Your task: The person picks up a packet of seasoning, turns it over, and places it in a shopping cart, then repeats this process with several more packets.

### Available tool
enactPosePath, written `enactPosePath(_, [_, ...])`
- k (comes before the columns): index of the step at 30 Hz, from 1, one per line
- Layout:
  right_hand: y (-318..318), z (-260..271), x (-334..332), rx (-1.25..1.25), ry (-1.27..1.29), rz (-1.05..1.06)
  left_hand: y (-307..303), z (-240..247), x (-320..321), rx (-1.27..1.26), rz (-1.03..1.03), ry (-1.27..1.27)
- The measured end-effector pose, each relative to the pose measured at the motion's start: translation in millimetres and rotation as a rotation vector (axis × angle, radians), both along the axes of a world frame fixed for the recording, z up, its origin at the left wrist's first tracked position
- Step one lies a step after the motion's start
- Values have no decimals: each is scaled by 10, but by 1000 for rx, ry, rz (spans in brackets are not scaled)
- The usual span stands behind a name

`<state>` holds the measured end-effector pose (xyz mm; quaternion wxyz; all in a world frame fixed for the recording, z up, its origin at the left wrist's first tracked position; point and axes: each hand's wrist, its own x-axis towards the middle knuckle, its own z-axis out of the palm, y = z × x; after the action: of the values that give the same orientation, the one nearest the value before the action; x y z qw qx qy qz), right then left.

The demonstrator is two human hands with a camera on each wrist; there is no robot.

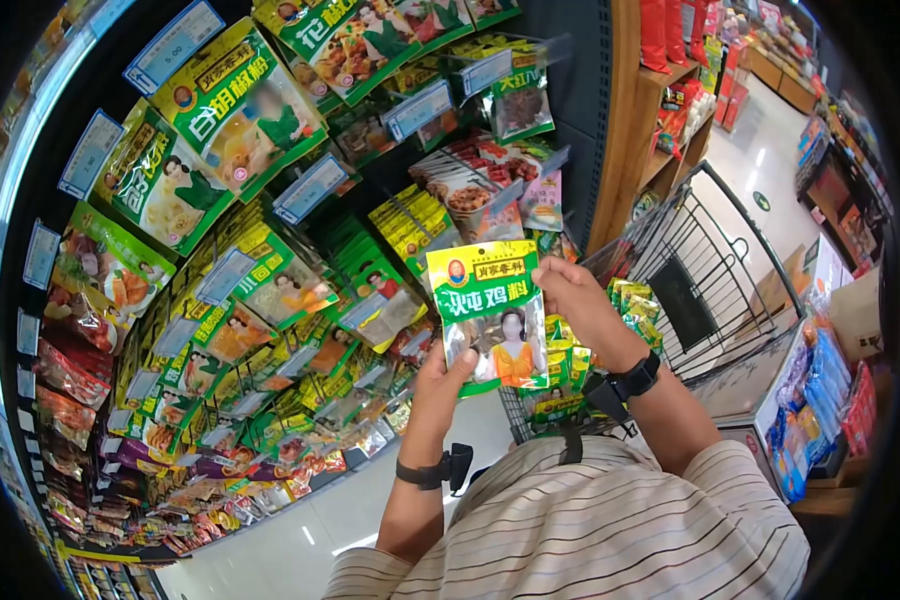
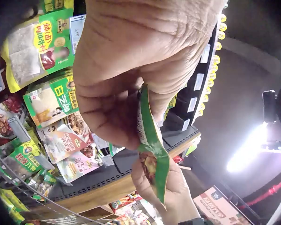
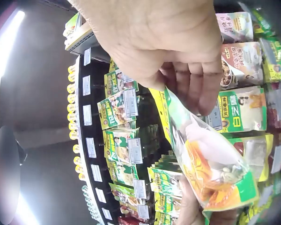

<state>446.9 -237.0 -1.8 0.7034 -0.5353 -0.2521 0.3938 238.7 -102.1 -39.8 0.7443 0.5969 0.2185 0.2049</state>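
Note:
A yellow and green seasoning packet (image 1: 490,318) is held upright in front of the body, its printed front facing up to the head view. The left hand (image 1: 438,385) pinches its lower left edge, thumb on the front. At the upper right edge, the right hand (image 1: 578,305) grips it between thumb and fingers. In the left wrist view the packet (image 2: 152,154) shows edge-on beside the curled left hand (image 2: 126,70). The right wrist view has the right hand (image 3: 164,47) on the top of the packet (image 3: 210,164), whose front has a clear window.
Racks of hanging packets (image 1: 270,280) with price tags (image 1: 313,187) fill the left side. A metal shopping cart (image 1: 715,290) with packets inside (image 1: 635,300) stands to the right, near a wooden shelf end (image 1: 615,120). Beyond are an aisle floor (image 1: 770,150) and boxed goods (image 1: 820,390).

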Motion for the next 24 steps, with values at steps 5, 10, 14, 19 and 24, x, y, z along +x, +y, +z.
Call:
enactPosePath(5, [38, 132, -60, 8, -56, -67, 43, 105, 14, 46, -11, 4])
enactPosePath(10, [76, 101, -40, 12, -101, -107, 65, 118, 19, 111, -6, -22])
enactPosePath(14, [101, 131, -20, 13, -105, -116, 21, 183, 22, 46, -19, -54])
enactPosePath(19, [101, 118, -1, 68, 16, -80, -3, 160, 47, 25, -7, -57])
enactPosePath(24, [75, 134, 21, 122, 85, -19, -50, 202, 91, 35, 1, -67])
